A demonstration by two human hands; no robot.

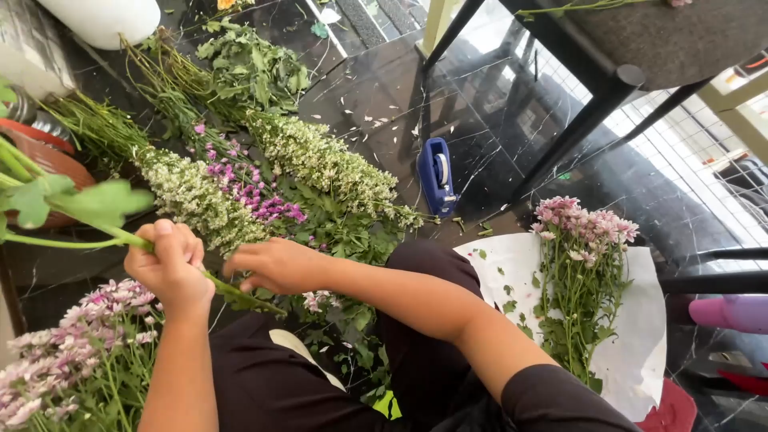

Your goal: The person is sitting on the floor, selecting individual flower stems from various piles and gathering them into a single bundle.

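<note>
Here, looking down from the head camera, the person sits on a dark marble floor with flowers all round. The left hand is curled in a fist around a green stem, the fingers pressed together over it and the thumb up on top. The stem runs from leafy growth at the left edge, through that fist, and on down to the right. The right hand meets the lower stretch of the same stem, its fingers bent and pinching at the leaves there, just beside the left hand.

Behind the hands lie spikes of small white flowers, with a spray of purple flowers between them. A blue tape dispenser stands on the floor beyond. To the right a bunch of pale pink flowers lies on a white paper sheet. More pink blooms sit at the lower left.
</note>
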